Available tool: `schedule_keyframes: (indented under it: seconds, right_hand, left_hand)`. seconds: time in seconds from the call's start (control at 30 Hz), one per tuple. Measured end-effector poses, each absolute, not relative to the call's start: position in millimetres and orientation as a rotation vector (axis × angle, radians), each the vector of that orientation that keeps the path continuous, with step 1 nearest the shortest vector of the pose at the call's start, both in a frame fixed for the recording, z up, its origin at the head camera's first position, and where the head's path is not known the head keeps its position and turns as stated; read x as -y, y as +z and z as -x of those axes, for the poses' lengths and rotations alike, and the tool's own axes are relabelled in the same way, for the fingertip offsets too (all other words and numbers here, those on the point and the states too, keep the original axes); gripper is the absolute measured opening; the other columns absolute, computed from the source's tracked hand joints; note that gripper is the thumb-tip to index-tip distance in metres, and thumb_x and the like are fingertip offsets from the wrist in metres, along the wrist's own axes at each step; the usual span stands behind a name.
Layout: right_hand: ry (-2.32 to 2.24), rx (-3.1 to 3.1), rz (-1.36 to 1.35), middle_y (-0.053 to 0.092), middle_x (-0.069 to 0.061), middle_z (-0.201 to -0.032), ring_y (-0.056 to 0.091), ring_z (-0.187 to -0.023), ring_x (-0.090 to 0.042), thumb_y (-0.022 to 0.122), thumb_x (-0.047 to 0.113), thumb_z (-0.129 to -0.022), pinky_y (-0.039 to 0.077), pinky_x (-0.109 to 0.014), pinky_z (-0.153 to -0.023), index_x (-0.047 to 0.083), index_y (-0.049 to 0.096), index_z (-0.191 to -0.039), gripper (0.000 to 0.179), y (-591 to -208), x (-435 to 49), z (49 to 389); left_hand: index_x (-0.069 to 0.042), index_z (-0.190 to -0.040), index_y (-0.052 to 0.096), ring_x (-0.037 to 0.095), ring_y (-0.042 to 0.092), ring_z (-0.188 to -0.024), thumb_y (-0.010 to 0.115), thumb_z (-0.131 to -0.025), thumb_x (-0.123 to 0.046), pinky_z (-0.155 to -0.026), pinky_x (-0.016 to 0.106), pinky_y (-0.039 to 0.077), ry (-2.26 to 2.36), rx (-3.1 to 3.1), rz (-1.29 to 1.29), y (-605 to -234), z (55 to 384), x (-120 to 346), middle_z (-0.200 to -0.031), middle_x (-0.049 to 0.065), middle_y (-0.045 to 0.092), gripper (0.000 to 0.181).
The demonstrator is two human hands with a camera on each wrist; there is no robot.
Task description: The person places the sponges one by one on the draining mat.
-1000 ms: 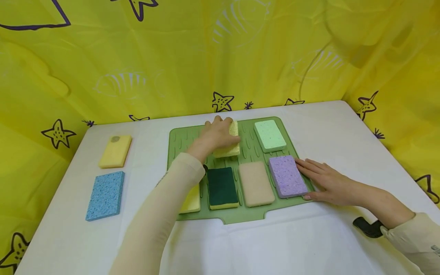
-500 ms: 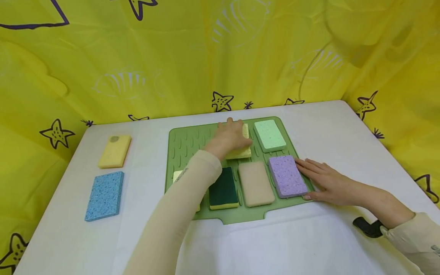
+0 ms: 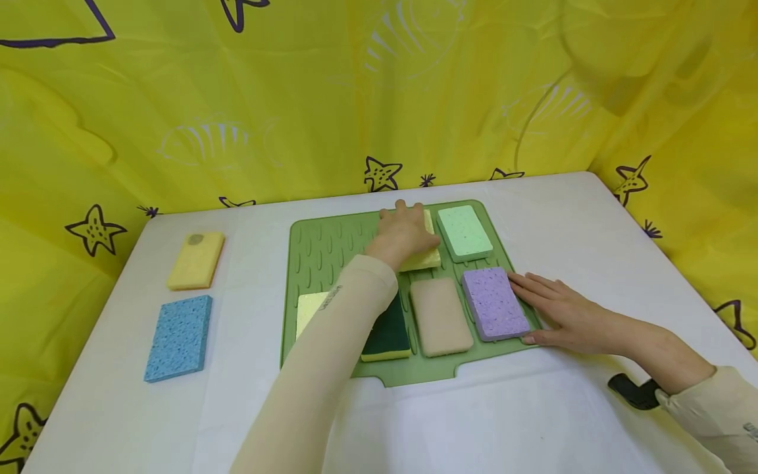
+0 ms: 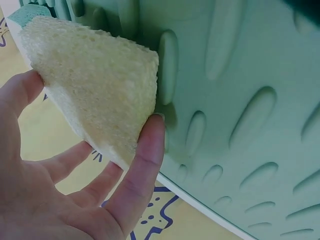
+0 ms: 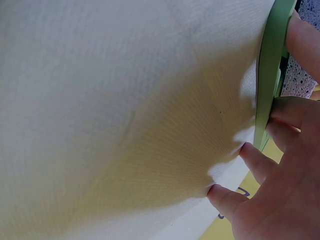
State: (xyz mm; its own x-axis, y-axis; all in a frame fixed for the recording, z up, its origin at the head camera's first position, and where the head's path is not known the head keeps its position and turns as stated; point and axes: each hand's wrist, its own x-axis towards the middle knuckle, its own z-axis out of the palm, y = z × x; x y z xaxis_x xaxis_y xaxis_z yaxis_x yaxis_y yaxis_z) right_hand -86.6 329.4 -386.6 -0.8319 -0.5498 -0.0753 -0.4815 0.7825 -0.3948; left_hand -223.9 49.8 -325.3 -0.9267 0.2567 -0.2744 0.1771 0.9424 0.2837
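In the head view my left hand (image 3: 405,232) grips a pale yellow sponge (image 3: 422,261) at the back of the green mat (image 3: 326,253), just left of a mint sponge (image 3: 465,234). The left wrist view has thumb and fingers round the edges of that sponge (image 4: 95,75). My right hand (image 3: 559,311) lies with straight fingers against the mat's right edge, beside a purple sponge (image 3: 496,304). Its fingers also touch the white cloth. In the front row lie a beige sponge (image 3: 441,317), a dark green scrub sponge (image 3: 392,332) and another pale yellow sponge (image 3: 308,311), the last two partly covered by my left sleeve.
Off the mat to the left lie a yellow sponge (image 3: 197,260) with a dark round spot and a blue sponge (image 3: 179,339). A yellow patterned curtain (image 3: 320,99) stands behind the white table (image 3: 474,415). Something black (image 3: 633,392) sits by my right wrist.
My left hand has moved right with the pale yellow sponge, closer to the mint sponge. The left sleeve now covers part of the dark green sponge. My right hand stays put.
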Motion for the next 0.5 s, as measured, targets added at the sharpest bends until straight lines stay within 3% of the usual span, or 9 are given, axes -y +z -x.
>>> schedule_keyframes:
  seconds: [0.13,0.5]
  right_hand:
    - [-0.54,-2.79,0.821,0.022,-0.006,-0.166,0.024,-0.145,-0.048,0.074,0.038,-0.087,0.024,-0.077,-0.105,0.001,0.035,-0.153,0.084,-386.4,-329.3,86.6]
    - [-0.544,-2.793,0.822,0.023,-0.007,-0.165,0.025,-0.145,-0.049,0.074,0.037,-0.087,0.025,-0.078,-0.104,0.0,0.036,-0.152,0.084,-385.5,-328.2,86.8]
  left_hand:
    - [-0.016,-0.148,0.041,0.042,0.04,-0.131,0.064,-0.09,-0.051,-0.094,0.044,0.053,0.35,-2.799,-0.302,-324.9,220.5,-52.8,-0.146,0.016,0.039,0.071]
    - [-0.015,-0.149,0.041,0.043,0.041,-0.132,0.069,-0.083,-0.06,-0.102,0.047,0.05,0.325,-2.79,-0.367,-329.0,217.7,-49.0,-0.148,0.019,0.039,0.084]
